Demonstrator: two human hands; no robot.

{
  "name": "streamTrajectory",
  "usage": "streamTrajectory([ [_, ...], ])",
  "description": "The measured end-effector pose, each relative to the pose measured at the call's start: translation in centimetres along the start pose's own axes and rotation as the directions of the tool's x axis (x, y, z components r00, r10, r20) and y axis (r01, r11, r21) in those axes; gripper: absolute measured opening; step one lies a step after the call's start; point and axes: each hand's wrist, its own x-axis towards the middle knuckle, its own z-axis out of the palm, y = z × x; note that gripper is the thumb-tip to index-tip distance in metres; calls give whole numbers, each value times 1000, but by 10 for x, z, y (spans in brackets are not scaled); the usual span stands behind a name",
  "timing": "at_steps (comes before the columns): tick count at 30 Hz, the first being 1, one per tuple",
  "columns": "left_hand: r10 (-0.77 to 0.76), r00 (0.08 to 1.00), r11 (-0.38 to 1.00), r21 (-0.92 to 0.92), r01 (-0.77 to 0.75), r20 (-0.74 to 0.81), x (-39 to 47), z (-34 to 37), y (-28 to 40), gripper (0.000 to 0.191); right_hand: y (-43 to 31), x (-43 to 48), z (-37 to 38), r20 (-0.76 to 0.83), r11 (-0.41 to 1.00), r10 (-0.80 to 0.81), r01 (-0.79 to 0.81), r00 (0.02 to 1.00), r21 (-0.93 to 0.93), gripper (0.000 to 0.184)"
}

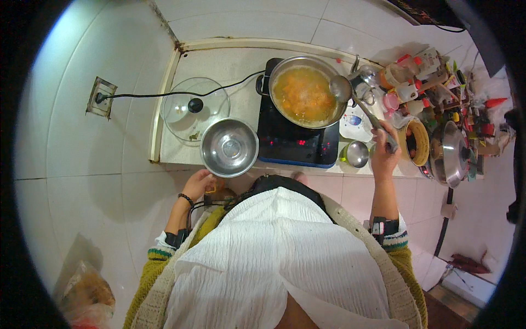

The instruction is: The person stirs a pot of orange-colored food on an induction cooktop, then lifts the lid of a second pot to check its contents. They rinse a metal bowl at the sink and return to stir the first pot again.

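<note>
My right hand (385,152) grips the handle of a metal ladle (341,88), whose bowl is over the right rim of a steel pot (343,113). Orange pieces in yellowish broth (304,96) fill much of the pot, which stands on a black induction cooktop (296,148) with a lit red display. At the counter's front edge, left of the cooktop, is a stainless steel bowl (230,147). My left hand (199,185) is at that bowl's lower left rim, fingers curled; whether it grips the rim is unclear. A glass lid (176,96) with a black knob lies behind the bowl.
A black power cord (164,94) runs from the cooktop across the lid to a wall socket (101,98). Right of the cooktop are a small metal cup (356,154), a yellowish container (420,140), a lidded pan (448,154) and crowded bottles (407,90). Plastic bags (88,292) sit low at left.
</note>
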Motion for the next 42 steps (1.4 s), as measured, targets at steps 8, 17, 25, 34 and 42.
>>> streamTrajectory([
  [8, -4, 1000, 1000, -2, 4, 4, -4, 2, 2, 21, 8, -15, 41, 225, 967, -146, 187, 963, -173, 26],
  [17, 9, 1000, 1000, 0, -9, -19, -16, -1, -1, 25, 24, -22, 69, 107, 879, 354, -369, 929, 301, 30],
  [25, -29, 999, 1000, 8, 29, -37, -22, 1, -1, 26, 42, -34, 64, 273, 588, 545, -593, 793, 550, 38],
  [34, -6, 1000, 1000, -3, 6, -13, -15, -6, -4, 25, 30, -44, 30, 223, 618, 510, -534, 831, 577, 39],
  [42, -4, 1000, 1000, -5, 4, 14, -6, -9, -6, 22, 16, -48, 19, 153, 877, 292, -328, 944, 351, 31],
])
